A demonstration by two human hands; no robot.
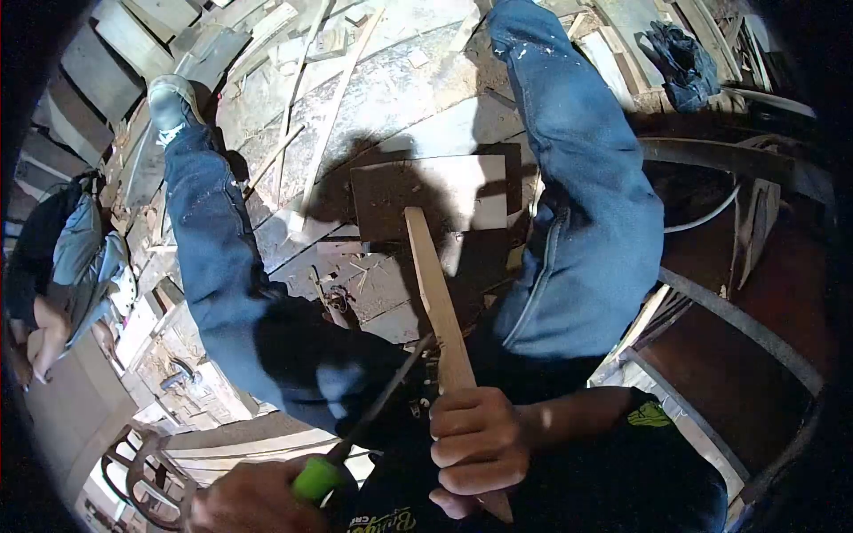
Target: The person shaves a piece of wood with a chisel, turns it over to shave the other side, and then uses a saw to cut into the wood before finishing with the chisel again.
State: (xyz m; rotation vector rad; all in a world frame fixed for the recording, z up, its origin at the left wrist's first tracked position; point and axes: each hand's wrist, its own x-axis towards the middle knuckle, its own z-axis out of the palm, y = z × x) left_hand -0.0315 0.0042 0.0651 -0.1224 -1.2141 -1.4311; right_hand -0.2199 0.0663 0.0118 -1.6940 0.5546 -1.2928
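My left hand [258, 497], at the bottom edge, is closed round the green handle [316, 480] of a long thin metal tool [391, 388]. The tool's tip reaches the left side of a shaped wooden piece [437, 298]; whether it touches cannot be made out. My right hand [480, 440] is wrapped round the lower part of this piece, which points up and slightly left between my knees. Beyond the piece's far end, a flat rectangular board [475, 191] lies on the floor, partly in shadow.
My bent legs frame the work, with a shoe [173, 99] at upper left. Wood strips [342, 107] and scraps litter the floor. Another person [75, 258] sits at far left. A dark crumpled bag [682, 67] is at upper right; curved frame parts [746, 329] stand at right.
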